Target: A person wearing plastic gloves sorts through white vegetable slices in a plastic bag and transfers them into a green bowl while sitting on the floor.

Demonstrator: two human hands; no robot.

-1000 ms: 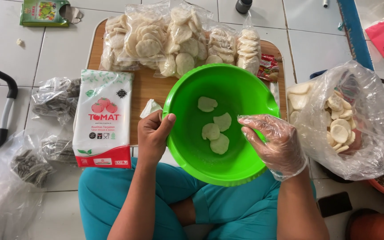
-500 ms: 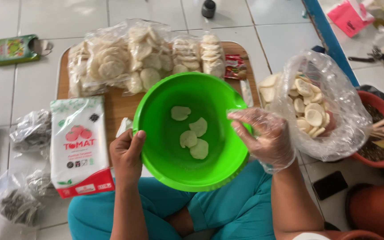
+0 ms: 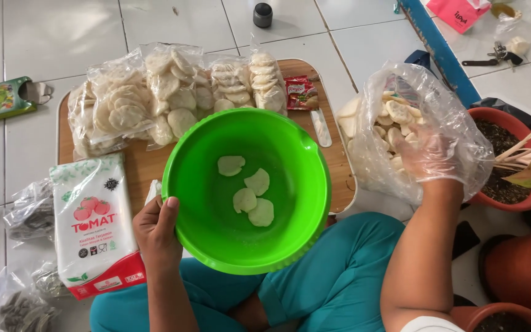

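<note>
My left hand (image 3: 157,233) grips the near-left rim of a bright green plastic bowl (image 3: 290,184) held over my lap. Several pale round raw crackers (image 3: 248,190) lie in the bowl's bottom. My right hand (image 3: 430,157), in a thin clear plastic glove, is reaching inside a large clear plastic bag (image 3: 456,117) full of the same crackers, to the right of the bowl. Whether its fingers hold a cracker is hidden by the bag's plastic.
Several sealed packets of crackers (image 3: 161,98) lie on a wooden board (image 3: 145,169) beyond the bowl. A white and red flour packet (image 3: 96,224) lies at left. Terracotta plant pots (image 3: 511,160) stand at right. A small red sachet (image 3: 301,92) and a knife (image 3: 321,126) rest on the board.
My gloved right hand has left the bowl and moved right into the big cracker bag. The left hand keeps its hold on the bowl's rim.
</note>
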